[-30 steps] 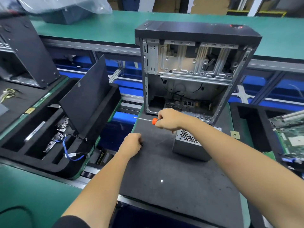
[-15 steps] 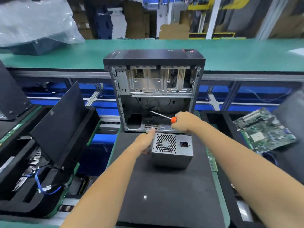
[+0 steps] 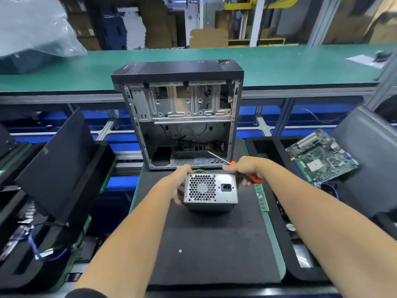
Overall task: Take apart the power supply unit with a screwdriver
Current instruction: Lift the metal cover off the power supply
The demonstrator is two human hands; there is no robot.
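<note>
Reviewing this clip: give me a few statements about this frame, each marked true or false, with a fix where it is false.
1. The left hand holds the power supply unit by its side. True.
2. The right hand holds a blue-handled screwdriver. False: the screwdriver has an orange handle.
3. The power supply unit sits inside the computer case. False: it is on the black mat, in front of the computer case.
4. A green motherboard lies to the right. True.
</note>
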